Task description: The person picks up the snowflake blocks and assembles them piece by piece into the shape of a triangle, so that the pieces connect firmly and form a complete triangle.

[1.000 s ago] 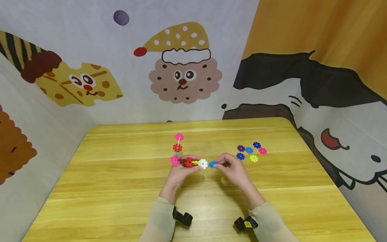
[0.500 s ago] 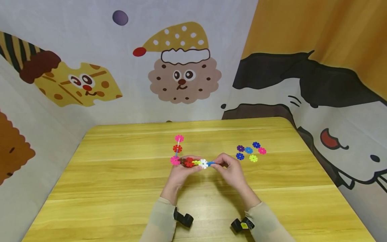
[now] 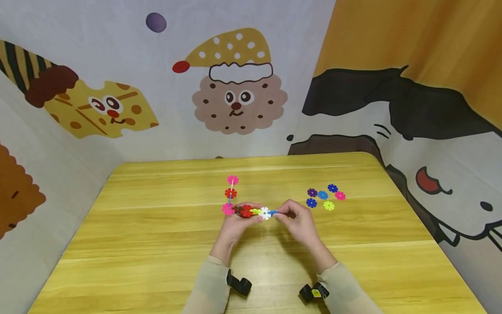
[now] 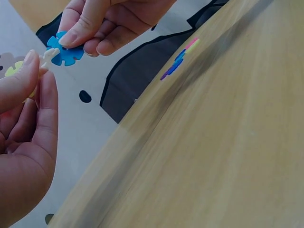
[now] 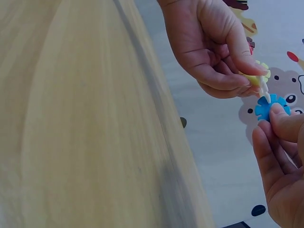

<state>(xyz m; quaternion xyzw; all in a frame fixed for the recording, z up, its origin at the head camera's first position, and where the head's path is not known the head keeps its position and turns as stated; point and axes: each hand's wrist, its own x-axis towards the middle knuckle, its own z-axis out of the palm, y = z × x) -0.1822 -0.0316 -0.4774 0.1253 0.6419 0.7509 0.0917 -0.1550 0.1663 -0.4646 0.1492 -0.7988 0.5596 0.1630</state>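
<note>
My left hand (image 3: pixel 236 224) holds a chain of joined notched plastic discs, pinching near its white disc (image 3: pixel 265 213). Along the chain run a yellow disc (image 3: pixel 256 212), a red disc (image 3: pixel 246 211) and a brown disc (image 3: pixel 237 209). At a pink disc (image 3: pixel 228 209) the chain turns away from me, through another red disc (image 3: pixel 230 193) to a far pink disc (image 3: pixel 233 179). Between thumb and fingertips, my right hand (image 3: pixel 300 220) pinches a blue disc (image 4: pixel 66 50). Its edge meets the white disc in both wrist views; how deep the slots engage is hard to tell.
Several loose discs lie on the wooden table (image 3: pixel 157 244) to the right: a purple disc (image 3: pixel 312 192), a light blue disc (image 3: pixel 323 195), dark blue ones, a pink disc (image 3: pixel 340 196) and a yellow-green disc (image 3: pixel 328 205). A cartoon-printed curtain (image 3: pixel 164 144) stands behind the table.
My right hand has moved slightly left, bringing the blue disc from a gap away up against the white disc. The blue disc has turned from flat-facing to nearly edge-on in the head view.
</note>
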